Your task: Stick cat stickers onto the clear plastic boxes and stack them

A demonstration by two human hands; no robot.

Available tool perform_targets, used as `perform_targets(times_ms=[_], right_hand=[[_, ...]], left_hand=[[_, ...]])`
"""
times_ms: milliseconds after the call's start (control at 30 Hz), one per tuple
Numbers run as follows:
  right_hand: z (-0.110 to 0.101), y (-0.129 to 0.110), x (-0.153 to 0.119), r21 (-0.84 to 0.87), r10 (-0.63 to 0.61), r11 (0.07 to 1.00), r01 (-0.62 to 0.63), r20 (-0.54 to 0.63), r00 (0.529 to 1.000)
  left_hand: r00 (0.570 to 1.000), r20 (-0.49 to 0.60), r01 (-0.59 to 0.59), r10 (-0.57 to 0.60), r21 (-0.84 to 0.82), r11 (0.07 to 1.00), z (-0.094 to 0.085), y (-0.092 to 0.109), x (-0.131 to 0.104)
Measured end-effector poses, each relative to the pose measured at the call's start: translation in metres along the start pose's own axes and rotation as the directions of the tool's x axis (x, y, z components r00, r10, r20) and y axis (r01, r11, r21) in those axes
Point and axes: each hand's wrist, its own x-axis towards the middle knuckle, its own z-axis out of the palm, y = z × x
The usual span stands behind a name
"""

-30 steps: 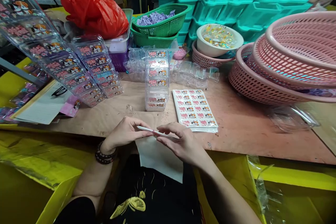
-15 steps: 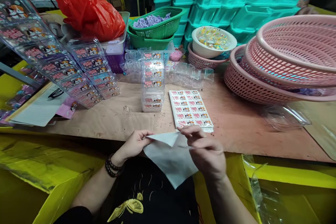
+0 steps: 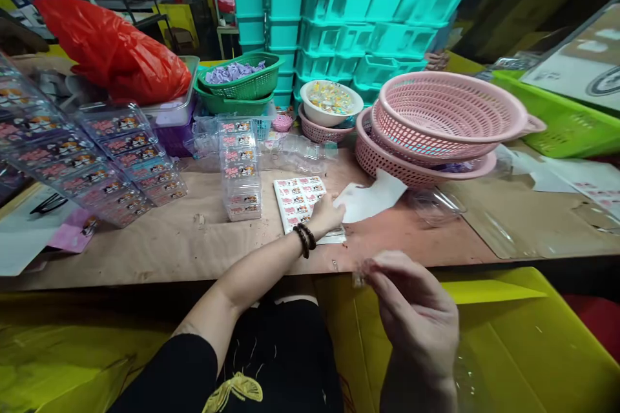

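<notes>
My left hand (image 3: pixel 327 214), with a dark beaded bracelet on the wrist, reaches across the stack of sticker sheets (image 3: pixel 296 197) printed with cats and pink lettering. Its fingers are closed at the left edge of a curled white paper sheet (image 3: pixel 372 199), which extends to the right over the table. Nearer to me, my right hand (image 3: pixel 416 310) is raised at the table's front edge, thumb and forefinger pinched on a small clear scrap (image 3: pixel 359 276), too blurred to identify. Left of the sheets stands a stack of clear plastic boxes (image 3: pixel 241 171) bearing the same cat stickers.
More stickered boxes (image 3: pixel 138 155) lean at the left. Behind are a red bag (image 3: pixel 116 55), green baskets (image 3: pixel 237 103), a white bowl of small packets (image 3: pixel 332 103) and teal bins (image 3: pixel 339 19). Pink baskets (image 3: pixel 436 122) stand right, with a clear plastic piece (image 3: pixel 436 206) before them.
Both hands held the white sheet close to my body. Now the left hand has carried it forward and right over the table; the right hand is off it, pinching the scrap. The view has turned right.
</notes>
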Motion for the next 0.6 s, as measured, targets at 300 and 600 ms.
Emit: perform_targets(times_ms=[300, 600], right_hand=[[0.013, 0.018, 0.016, -0.431, 0.03, 0.891, 0.141, 0.367, 0.93], [0.063, 0.032, 0.017, -0.343, 0.084, 0.936, 0.082, 0.443, 0.892]], left_hand=[[0.878, 0.164, -0.461, 0.449, 0.037, 0.887, -0.107, -0.015, -0.114], [0.849, -0.225, -0.422, 0.479, 0.259, 0.869, -0.156, -0.056, -0.14]])
